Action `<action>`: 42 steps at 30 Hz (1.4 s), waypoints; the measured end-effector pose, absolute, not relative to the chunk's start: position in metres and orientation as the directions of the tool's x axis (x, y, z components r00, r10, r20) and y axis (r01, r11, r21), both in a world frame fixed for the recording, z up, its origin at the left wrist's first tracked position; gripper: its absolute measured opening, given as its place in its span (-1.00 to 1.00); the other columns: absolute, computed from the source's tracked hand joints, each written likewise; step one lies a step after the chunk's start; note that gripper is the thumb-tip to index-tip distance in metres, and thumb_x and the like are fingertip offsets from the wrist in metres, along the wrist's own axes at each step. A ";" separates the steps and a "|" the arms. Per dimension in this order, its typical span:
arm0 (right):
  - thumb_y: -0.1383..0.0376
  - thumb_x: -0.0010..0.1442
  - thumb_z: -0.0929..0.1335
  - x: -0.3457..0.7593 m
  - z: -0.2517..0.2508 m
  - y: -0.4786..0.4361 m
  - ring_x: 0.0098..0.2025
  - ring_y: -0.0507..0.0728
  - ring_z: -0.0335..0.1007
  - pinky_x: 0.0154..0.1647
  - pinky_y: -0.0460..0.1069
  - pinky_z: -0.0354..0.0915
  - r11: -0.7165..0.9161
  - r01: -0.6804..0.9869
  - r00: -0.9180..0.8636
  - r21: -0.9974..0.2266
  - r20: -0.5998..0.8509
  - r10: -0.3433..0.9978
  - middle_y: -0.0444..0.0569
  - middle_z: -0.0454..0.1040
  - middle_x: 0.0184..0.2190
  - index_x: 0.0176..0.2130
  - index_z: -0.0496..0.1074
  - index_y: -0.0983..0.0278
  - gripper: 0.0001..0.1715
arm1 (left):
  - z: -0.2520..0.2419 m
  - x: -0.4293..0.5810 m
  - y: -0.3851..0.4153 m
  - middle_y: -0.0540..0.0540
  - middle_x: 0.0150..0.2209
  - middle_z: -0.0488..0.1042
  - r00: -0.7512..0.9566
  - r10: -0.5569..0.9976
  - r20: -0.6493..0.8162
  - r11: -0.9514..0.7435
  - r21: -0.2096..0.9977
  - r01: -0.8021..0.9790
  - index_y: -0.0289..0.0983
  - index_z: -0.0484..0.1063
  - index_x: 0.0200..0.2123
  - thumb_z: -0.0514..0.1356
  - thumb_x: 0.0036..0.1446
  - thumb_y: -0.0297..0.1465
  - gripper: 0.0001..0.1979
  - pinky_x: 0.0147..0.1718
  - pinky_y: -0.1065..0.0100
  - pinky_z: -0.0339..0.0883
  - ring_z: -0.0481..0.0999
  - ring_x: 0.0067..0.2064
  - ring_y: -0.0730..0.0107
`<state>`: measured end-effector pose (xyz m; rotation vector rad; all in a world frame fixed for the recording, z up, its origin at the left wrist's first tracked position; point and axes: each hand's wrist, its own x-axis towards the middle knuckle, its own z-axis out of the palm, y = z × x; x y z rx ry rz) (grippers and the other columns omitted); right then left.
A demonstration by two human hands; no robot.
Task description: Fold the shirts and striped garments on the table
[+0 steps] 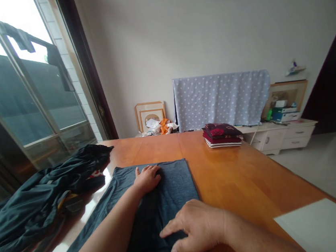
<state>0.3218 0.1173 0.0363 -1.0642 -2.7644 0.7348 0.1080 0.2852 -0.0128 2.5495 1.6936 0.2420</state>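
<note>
Left hand [146, 179] palm down on the upper part of the dark grey-blue T-shirt [171, 190], fingers loosely spread, no pinch. Right hand [194, 227] on the lower part of the same shirt, fingers extended and pressed flat, also no pinch. Both grips open and resting on the fabric, well apart from each other.

Shirt lies flat and partly folded on the wooden worktop [240, 170], near the near edge, left of centre. Its lower part reaches close to that edge; a narrower panel of cloth angles out towards the lower left.

Heap of dark clothes [42, 197] at the worktop's left edge, just beside the shirt, hanging over the side. Stack of folded clothes [222, 134] near the far edge, right of centre, dark red on top, striped layer at the bottom. White flat sheet [322, 227] at the near right corner, material unclear.

Beyond the far edge: white drawer cabinet [278, 137] and polka-dot cloth [222, 99] against the wall.
</note>
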 end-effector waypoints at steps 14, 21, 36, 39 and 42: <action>0.13 0.31 0.28 0.358 0.014 0.160 -0.18 0.15 0.56 -0.18 -0.04 0.35 0.399 0.666 -0.243 -0.630 0.323 0.915 -0.06 0.65 -0.18 0.05 0.56 0.11 -0.60 | -0.001 0.126 0.207 -0.19 0.40 0.18 0.374 0.920 0.119 -0.387 0.128 0.913 -0.17 0.21 0.33 -0.16 0.41 -0.10 -0.44 0.33 -0.22 -0.11 0.07 0.43 0.05; 0.14 0.28 0.30 0.359 -0.006 0.170 -0.01 0.19 0.55 0.01 0.01 0.35 0.416 0.739 -0.307 -0.530 0.284 0.908 -0.03 0.64 -0.08 0.04 0.56 0.10 -0.60 | -0.023 0.133 0.153 -0.25 0.46 -0.04 0.346 0.936 0.071 -0.353 0.161 0.922 -0.25 0.07 0.42 -0.24 0.29 0.19 -0.14 0.35 -0.30 -0.30 -0.12 0.48 -0.02; 0.04 0.29 0.25 0.354 -0.005 0.184 -0.46 0.10 0.35 -0.38 -0.05 0.25 0.393 0.614 -0.030 -0.684 0.478 0.878 -0.11 0.50 -0.48 -0.09 0.53 0.23 -0.57 | 0.010 -0.004 0.126 -0.27 0.13 0.42 -0.250 0.940 0.234 0.200 0.218 0.955 -0.20 0.41 0.12 -0.04 0.28 0.01 -0.44 0.02 0.01 0.29 0.40 0.15 -0.12; 0.07 0.27 0.25 0.342 0.006 0.187 -0.48 0.09 0.31 -0.41 -0.06 0.21 0.397 0.624 -0.059 -0.673 0.466 0.883 -0.14 0.43 -0.54 -0.21 0.50 0.22 -0.65 | 0.007 -0.027 0.115 -0.32 0.10 0.42 -0.332 0.927 0.173 0.293 0.215 0.932 -0.22 0.43 0.07 -0.05 0.21 0.12 -0.36 -0.02 -0.05 0.29 0.40 0.12 -0.18; 0.12 0.22 0.27 0.321 0.013 0.194 -0.45 0.09 0.34 -0.41 -0.07 0.21 0.385 0.627 -0.141 -0.677 0.387 0.911 -0.14 0.44 -0.53 -0.33 0.47 0.22 -0.72 | 0.006 -0.036 0.107 -0.34 0.08 0.42 -0.366 0.916 0.166 0.329 0.215 0.920 -0.24 0.44 -0.02 -0.05 0.18 0.17 -0.34 -0.03 -0.05 0.29 0.39 0.12 -0.19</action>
